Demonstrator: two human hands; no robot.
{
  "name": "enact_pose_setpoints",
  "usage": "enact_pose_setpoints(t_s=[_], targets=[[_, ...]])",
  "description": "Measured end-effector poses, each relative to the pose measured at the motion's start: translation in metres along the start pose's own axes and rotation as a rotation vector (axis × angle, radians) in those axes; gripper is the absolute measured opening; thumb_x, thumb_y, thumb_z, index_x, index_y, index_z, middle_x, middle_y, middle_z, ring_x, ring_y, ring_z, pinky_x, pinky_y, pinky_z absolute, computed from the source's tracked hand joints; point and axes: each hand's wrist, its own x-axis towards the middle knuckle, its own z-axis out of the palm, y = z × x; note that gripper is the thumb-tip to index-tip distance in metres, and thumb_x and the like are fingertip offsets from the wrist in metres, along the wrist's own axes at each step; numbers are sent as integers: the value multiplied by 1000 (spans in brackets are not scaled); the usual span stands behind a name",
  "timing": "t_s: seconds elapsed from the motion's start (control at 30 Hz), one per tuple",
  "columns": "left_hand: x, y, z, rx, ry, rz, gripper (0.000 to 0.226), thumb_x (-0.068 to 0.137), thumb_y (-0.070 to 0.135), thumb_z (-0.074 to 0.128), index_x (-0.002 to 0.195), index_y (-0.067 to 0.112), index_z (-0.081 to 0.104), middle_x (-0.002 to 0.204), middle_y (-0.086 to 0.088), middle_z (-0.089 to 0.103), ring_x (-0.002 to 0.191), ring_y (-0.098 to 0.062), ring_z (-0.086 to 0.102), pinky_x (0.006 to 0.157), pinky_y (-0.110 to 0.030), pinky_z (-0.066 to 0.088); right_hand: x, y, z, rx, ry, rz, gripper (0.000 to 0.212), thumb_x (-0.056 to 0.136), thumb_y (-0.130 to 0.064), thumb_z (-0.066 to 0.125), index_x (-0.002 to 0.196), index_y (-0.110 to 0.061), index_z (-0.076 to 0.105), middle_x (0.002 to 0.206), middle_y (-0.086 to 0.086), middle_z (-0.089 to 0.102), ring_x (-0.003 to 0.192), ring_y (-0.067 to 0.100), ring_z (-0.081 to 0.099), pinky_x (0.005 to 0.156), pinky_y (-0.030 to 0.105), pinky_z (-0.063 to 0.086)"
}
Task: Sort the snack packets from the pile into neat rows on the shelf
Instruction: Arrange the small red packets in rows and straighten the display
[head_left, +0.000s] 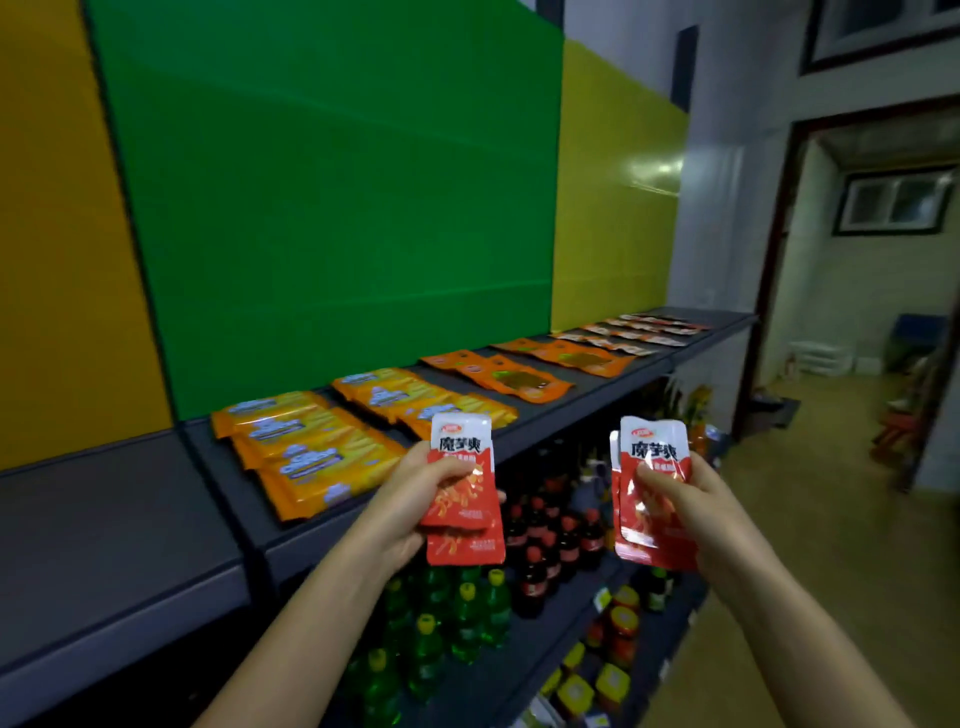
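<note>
In front of the shelf (597, 400), the left hand (410, 499) and right hand (691, 499) each grip red packets (460, 493). Next job, likely: lay them in a row on a bare spot.

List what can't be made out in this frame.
- Head view: exact packet count in left hand and right hand; red packets overlap.
- Far packets on the shelf: too small and blurred to read.
- Bottles below: partly hidden by the forearms.
- The pile: not in view.
</note>
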Motion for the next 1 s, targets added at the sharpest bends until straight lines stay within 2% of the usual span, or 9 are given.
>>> enact_pose_setpoints(t_s=[0.1, 0.17, 0.23, 0.3, 0.37, 0.6, 0.73, 0.87, 1.0], targets=[[22, -48, 47, -5, -34, -107, 23, 89, -1, 47, 112, 2, 47, 80, -20, 68, 58, -29, 71, 51, -32, 57, 11, 22, -58, -24, 59, 49, 10, 91, -9, 55, 101, -9, 53, 73, 6, 59, 46, 7, 60, 47, 23, 45], [38, -72, 75, 1, -38, -151, 24, 89, 0, 47, 113, 1, 47, 83, -21, 68, 60, -29, 72, 54, -34, 58, 19, 32, -88, -27, 102, 92, 17, 90, -11, 57, 107, -7, 52, 80, 8, 62, 59, 14, 62, 54, 28, 45], [56, -88, 100, 55, -33, -163, 25, 90, 3, 50, 115, 3, 48, 93, -22, 68, 73, -32, 72, 69, -43, 59, 29, 36, -115, -38, 136, 118, 22, 90, -11, 57, 110, -6, 51, 83, 8, 62, 64, 16, 61, 55, 27, 45], [76, -95, 124, 128, -47, -141, 25, 89, 7, 52, 114, 8, 50, 100, -21, 68, 83, -33, 70, 82, -48, 56, 42, 35, -139, -45, 162, 118, 16, 91, -10, 56, 105, -7, 50, 73, 6, 58, 48, 6, 58, 43, 18, 44], [97, -99, 150, 152, -92, -107, 22, 89, 8, 53, 111, 11, 51, 98, -19, 69, 80, -30, 70, 81, -46, 56, 56, 31, -162, -52, 191, 99, 13, 91, -8, 55, 103, -7, 49, 69, 6, 55, 43, 8, 54, 36, 13, 41], [182, -127, 239, 147, -284, -105, 22, 90, 6, 55, 109, 15, 51, 94, -18, 69, 67, -26, 72, 61, -34, 59, 123, 41, -237, -17, 332, 104, 23, 91, -8, 54, 114, -4, 51, 87, 12, 62, 65, 19, 56, 55, 25, 47], [239, -159, 282, 130, -303, -187, 31, 89, 4, 55, 118, 9, 48, 98, -22, 68, 78, -35, 69, 73, -42, 56, 181, 50, -267, -36, 360, 110, 23, 90, -8, 56, 113, -5, 54, 90, 12, 65, 71, 20, 61, 60, 27, 49], [302, -174, 325, 135, -306, -206, 25, 90, 3, 53, 113, 12, 49, 89, -17, 68, 65, -28, 70, 65, -38, 56, 250, 49, -293, -41, 371, 101, 21, 89, -6, 57, 110, -4, 57, 86, 10, 66, 69, 20, 61, 62, 28, 50], [365, -176, 365, 157, -328, -167, 21, 90, 3, 52, 106, 18, 48, 95, -18, 67, 71, -30, 68, 71, -40, 55, 313, 53, -323, 6, 406, 90, 21, 89, -5, 57, 109, -5, 58, 83, 8, 67, 67, 19, 62, 64, 30, 52]])
